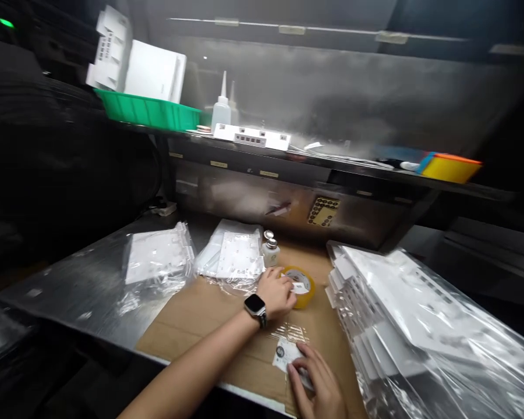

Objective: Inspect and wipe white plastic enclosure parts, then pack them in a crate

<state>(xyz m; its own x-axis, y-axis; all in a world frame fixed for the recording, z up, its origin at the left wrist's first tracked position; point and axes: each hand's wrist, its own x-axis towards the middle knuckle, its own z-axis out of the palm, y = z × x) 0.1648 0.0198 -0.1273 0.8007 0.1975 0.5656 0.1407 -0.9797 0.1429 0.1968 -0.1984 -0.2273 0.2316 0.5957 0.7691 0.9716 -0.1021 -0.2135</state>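
Note:
My left hand (276,293), with a black smartwatch (255,305) on its wrist, reaches over the left side of a roll of yellow tape (306,299) lying flat on the cardboard. Its fingers are curled together, and what they grip, if anything, is hidden. A small white piece (300,287) shows inside the roll beside the fingertips. Nearer to me, my right hand (318,381) has its thumb and fingers closed on a small white printed label (285,354) with a dark round mark. Part of that label is hidden beneath the fingers.
Bagged white panels (240,256) and another bagged panel (157,256) lie to the left. A small dispenser bottle (271,254) stands behind my left hand. Stacked plastic-wrapped white parts (402,308) fill the right side. Overhead, a shelf carries a green basket (148,110) and a squeeze bottle (221,113).

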